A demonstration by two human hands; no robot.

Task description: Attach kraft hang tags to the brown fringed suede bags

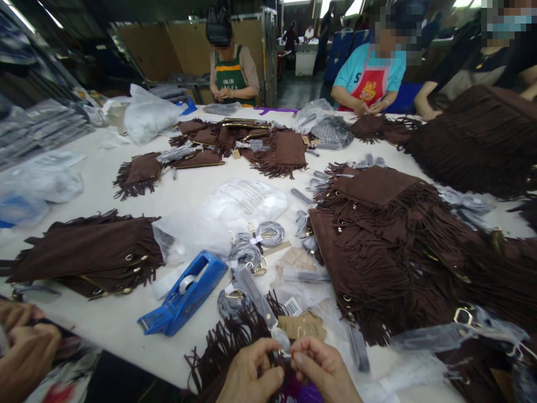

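My left hand [254, 370] is closed in a pinch at the plastic-wrapped end of a grey strap [257, 296]. Fingertip to fingertip with it, my right hand [322, 366] pinches something small and pale that I cannot make out. Beneath both hands lies a dark brown fringed bag [230, 341], mostly hidden by them, with a bit of purple showing. Just above my fingers are a brown cardboard tag [302, 326] and a white barcode label [292, 306]. A blue tape dispenser [188, 294] stands to the left, beside coiled grey straps [245, 252] with gold clasps.
Brown fringed bags pile up on the right [377, 240], and a stack [88, 252] lies at left. Clear plastic bags [243, 204] cover mid-table. A neighbour's hands [27, 341] work at lower left. Several people stand across the white table [100, 190].
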